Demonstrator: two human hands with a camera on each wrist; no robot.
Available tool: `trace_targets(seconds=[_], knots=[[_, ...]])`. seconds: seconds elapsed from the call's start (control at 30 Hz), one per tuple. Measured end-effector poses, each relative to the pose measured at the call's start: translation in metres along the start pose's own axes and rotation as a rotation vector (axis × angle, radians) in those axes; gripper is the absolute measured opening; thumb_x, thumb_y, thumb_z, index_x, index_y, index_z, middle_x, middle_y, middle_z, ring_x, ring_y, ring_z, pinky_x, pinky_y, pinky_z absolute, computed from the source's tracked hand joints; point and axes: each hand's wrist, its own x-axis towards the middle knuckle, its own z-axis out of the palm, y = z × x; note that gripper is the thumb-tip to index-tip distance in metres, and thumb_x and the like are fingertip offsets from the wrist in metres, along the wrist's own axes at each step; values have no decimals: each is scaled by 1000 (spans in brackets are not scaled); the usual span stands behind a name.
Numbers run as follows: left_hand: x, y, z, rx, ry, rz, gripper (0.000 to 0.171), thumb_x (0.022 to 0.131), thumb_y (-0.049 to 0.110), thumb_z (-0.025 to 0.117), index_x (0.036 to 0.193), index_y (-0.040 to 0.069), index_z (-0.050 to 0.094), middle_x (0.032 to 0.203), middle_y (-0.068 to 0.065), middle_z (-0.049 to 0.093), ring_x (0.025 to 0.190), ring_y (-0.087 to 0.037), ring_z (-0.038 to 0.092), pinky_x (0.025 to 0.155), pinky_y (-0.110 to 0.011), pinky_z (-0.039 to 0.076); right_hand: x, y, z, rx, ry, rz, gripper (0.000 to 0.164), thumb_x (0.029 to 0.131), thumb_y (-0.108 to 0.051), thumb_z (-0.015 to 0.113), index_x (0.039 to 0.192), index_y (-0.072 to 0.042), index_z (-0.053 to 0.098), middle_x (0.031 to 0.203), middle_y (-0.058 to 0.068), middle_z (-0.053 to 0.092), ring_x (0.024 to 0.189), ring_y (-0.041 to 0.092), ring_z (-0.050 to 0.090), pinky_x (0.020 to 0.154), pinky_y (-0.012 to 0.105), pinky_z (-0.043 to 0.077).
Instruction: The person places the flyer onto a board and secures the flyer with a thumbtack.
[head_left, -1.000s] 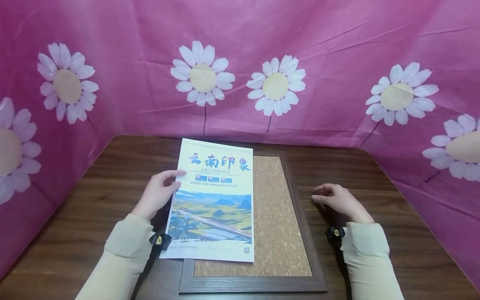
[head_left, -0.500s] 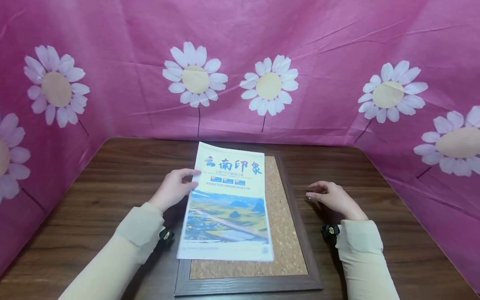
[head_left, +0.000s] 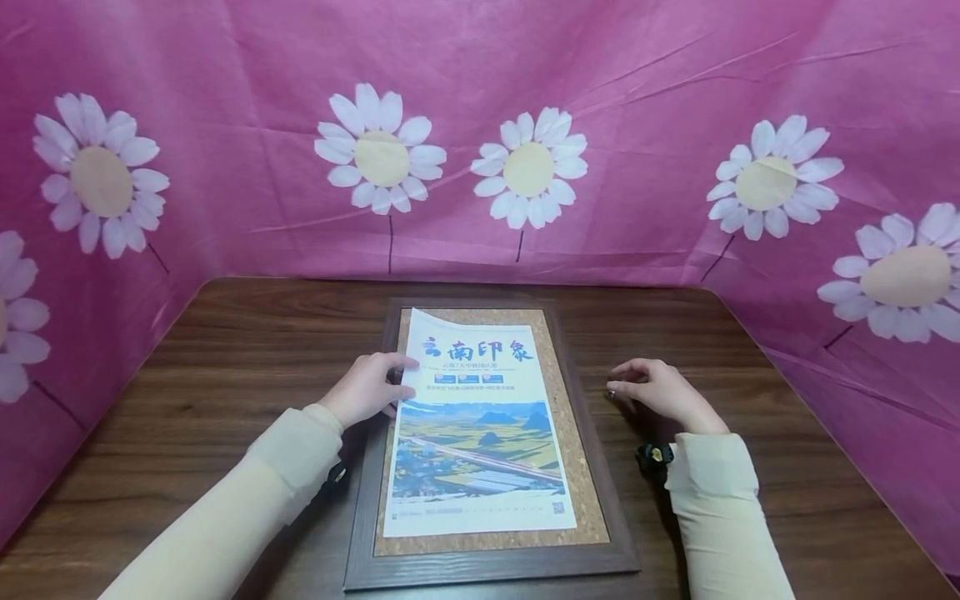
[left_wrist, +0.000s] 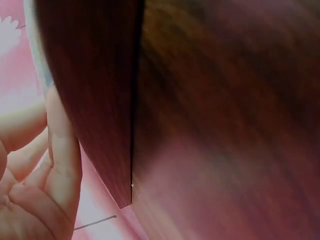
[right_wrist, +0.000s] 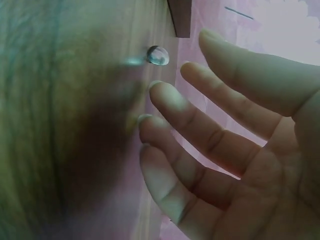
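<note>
A printed paper poster (head_left: 480,446), with large brush-style characters over a landscape picture, lies over the cork board (head_left: 585,500) in its dark wooden frame (head_left: 622,537). My left hand (head_left: 366,387) pinches the poster's left edge between thumb and fingers, and the top left corner bows up a little. In the left wrist view the frame's dark side stands beside these fingers (left_wrist: 65,145). Right of the board, my right hand (head_left: 663,396) rests loosely curled, holding nothing. A small clear rounded bead-like thing (right_wrist: 158,55) sits on the table by its fingertips.
The brown wood-grain table (head_left: 787,467) stretches out on both sides of the board. Behind it and at the sides hangs a pink cloth (head_left: 637,217) printed with white daisies. A small black device (head_left: 655,457) is worn at the right wrist.
My left hand has carried the poster to the right and lowered it, so it now lies within the frame instead of overhanging its left side. The right hand stays nearly still.
</note>
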Motion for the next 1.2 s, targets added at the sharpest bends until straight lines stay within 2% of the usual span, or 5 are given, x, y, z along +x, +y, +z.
trace_targets(seconds=[0.3, 0.5, 0.93, 1.1, 1.2], knots=[[3, 0, 0, 100, 13, -12, 43, 92, 5, 68, 133, -2, 57, 129, -25, 57, 69, -15, 63, 63, -29, 57, 0, 0, 3, 71, -52, 25, 33, 94, -23, 67, 112, 5, 65, 82, 8, 64, 73, 17, 59, 65, 31, 49], [6, 1, 2, 222, 27, -27, 42, 91, 9, 71, 130, -3, 60, 124, -23, 59, 65, -16, 60, 62, -29, 54, 2, -3, 7, 63, -66, 52, 32, 93, -21, 68, 112, 5, 65, 80, 6, 63, 71, 17, 59, 64, 31, 50], [13, 7, -1, 255, -9, -31, 50, 90, 10, 72, 134, -6, 57, 133, -26, 56, 77, -19, 66, 76, -36, 59, 1, -7, 11, 41, -75, 73, 25, 91, -16, 69, 105, 5, 67, 86, 9, 66, 73, 17, 62, 65, 33, 54], [12, 7, 1, 395, 1, -17, 51, 90, 18, 73, 135, 0, 58, 119, -19, 62, 98, -25, 57, 87, -41, 53, 1, -7, 10, 31, -76, 55, 24, 91, -15, 70, 103, 5, 67, 83, 9, 65, 72, 17, 61, 64, 32, 52], [8, 8, 0, 449, -4, -33, 54, 90, 26, 73, 138, 5, 56, 106, -11, 60, 89, -22, 52, 78, -37, 48, 2, -7, 10, 33, -76, 50, 24, 91, -16, 70, 103, 4, 67, 82, 8, 65, 72, 17, 61, 64, 32, 52]])
